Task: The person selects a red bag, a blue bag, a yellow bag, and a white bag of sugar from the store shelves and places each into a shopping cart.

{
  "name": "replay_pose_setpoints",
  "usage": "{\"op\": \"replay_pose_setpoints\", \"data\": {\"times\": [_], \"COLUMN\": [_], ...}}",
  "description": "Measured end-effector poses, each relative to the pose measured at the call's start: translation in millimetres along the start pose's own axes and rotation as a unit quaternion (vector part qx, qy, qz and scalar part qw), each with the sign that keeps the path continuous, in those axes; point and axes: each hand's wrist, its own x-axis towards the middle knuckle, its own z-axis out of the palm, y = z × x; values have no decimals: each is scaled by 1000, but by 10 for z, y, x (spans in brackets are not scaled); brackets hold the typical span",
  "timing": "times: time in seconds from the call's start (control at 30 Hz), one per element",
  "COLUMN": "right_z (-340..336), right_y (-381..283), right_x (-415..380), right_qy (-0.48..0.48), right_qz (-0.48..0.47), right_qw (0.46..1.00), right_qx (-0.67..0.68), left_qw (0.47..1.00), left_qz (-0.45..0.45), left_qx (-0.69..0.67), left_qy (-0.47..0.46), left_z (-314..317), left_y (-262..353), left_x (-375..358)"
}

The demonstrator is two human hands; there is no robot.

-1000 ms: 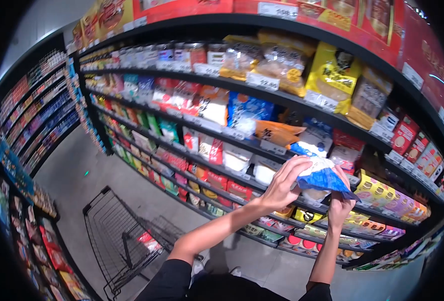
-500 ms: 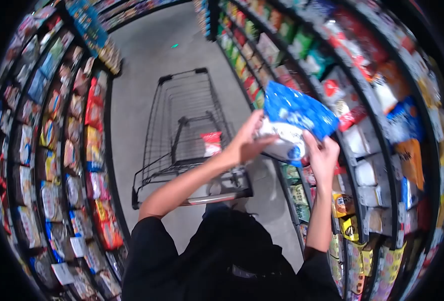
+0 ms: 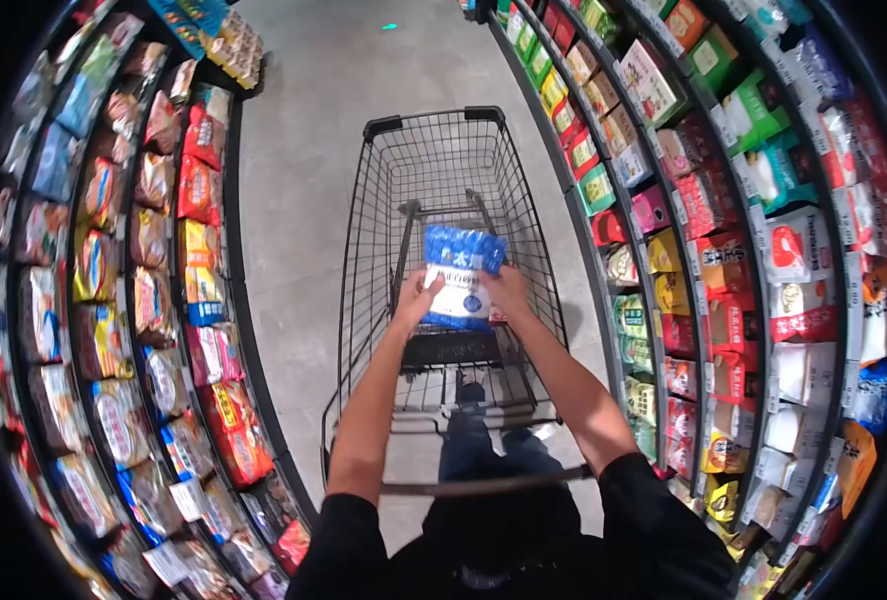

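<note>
A plump blue-and-white bag (image 3: 458, 302) with printed lettering is held upright over the shopping cart (image 3: 433, 350). My left hand (image 3: 417, 298) grips its left edge, thumb on the front. On the opposite edge, my right hand (image 3: 508, 290) has its fingers closed on the bag. Both forearms reach across the cart's handle end. The bag hides part of the basket, and a small bit of red shows beside its lower right corner.
Packed shelves line both sides: snack bags (image 3: 201, 190) on the left, and boxes and pouches (image 3: 728, 320) on the right. Grey floor (image 3: 303, 120) runs ahead between them. The cart's handle bar (image 3: 483, 484) crosses in front of my body.
The bag has come from beside the right shelf to above the cart, both hands still on it. The view has turned right, and the cart now sits centrally.
</note>
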Motion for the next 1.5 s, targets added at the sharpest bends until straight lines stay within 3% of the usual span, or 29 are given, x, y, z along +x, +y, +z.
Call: {"op": "replay_pose_setpoints", "data": {"times": [0.07, 0.1, 0.13, 0.2, 0.27, 0.33, 0.4, 0.47, 0.5, 0.6, 0.67, 0.73, 0.8, 0.87, 0.93, 0.97, 1.07, 1.13, 1.27, 1.3, 1.33, 1.4, 1.43, 1.47, 1.5], "right_z": [448, 558, 657, 783, 981, 895, 779, 466, 343, 223, 175, 71, 18, -126, -206, -277, -518, -662, -896, -948, -1083, -1266, -1334, -1430, -1571], "right_y": [811, 921, 1112, 1151, 1581, 1588, 1414, 926, 869, 812, 780, 411, 279, -7, -138, -184, -376, -457, -528, -508, -634, -696, -648, -641, -669], "right_x": [259, 263, 301, 296, 373, 248, 21, -293, -427, -779, -819, -800, -847, -899, -1048, -1133, -1400, -1574, -1966, -2019, -2108, -2291, -2368, -2446, -2536], "right_qy": [12, 37, -4, 29, 31, 11, 8, -70, -60, -87, -141, -185, -176, -208, -181, -163, -150, -142, -126, -114, -127, -53, -13, 22, 42], "right_qz": [-12, 24, 40, 65, 123, 35, 34, 109, 118, 55, 54, 122, 52, 55, 13, -25, -56, -77, -131, -146, -111, -163, -184, -207, -211], "right_qw": [999, 999, 999, 996, 992, 994, 995, 988, 987, 992, 982, 968, 976, 970, 978, 980, 976, 971, 978, 980, 981, 981, 980, 976, 974], "right_qx": [47, -26, -24, -61, 2, -107, -91, -87, -92, -66, -115, -117, -116, -113, -107, -113, -145, -177, -99, -69, -92, -95, -77, -57, -64], "left_qw": [1000, 998, 997, 991, 989, 989, 979, 971, 972, 977, 933, 894, 849, 846, 846, 883, 885, 944, 912, 888, 870, 923, 918, 952, 944], "left_qz": [-23, -45, -66, -88, -81, -112, -133, -116, -120, -106, -14, -39, -74, -93, -81, -60, 23, 52, -24, 12, 41, 51, 71, 76, 99], "left_qx": [10, 11, 14, 56, 111, 92, 148, 210, 198, 176, 330, 432, 494, 514, 520, 459, 463, 311, 377, 424, 461, 336, 333, 195, 215], "left_qy": [19, 35, 49, 84, 46, 20, 49, 21, 43, 48, 141, 110, 171, 112, 81, 80, 27, -100, -159, -180, -171, -182, -205, -222, -230], "left_z": [-93, -122, -143, -151, -337, -430, -533, -905, -916, -886, -703, -524, -428, -175, -121, 9, -1, 80, 307, 126, 161, 363, 542, 687, 773], "left_y": [-362, -550, -728, -968, -1397, -1634, -1958, -2821, -2907, -2825, -2607, -2339, -2586, -2180, -2311, -2222, -2509, -2526, -1494, -1863, -1790, -1417, -1361, -1301, -1175], "left_x": [167, 261, 337, 499, 743, 905, 1086, 1418, 1394, 1265, 1175, 1083, 1126, 927, 927, 826, 818, 813, 339, 685, 717, 566, 620, 662, 698]}}
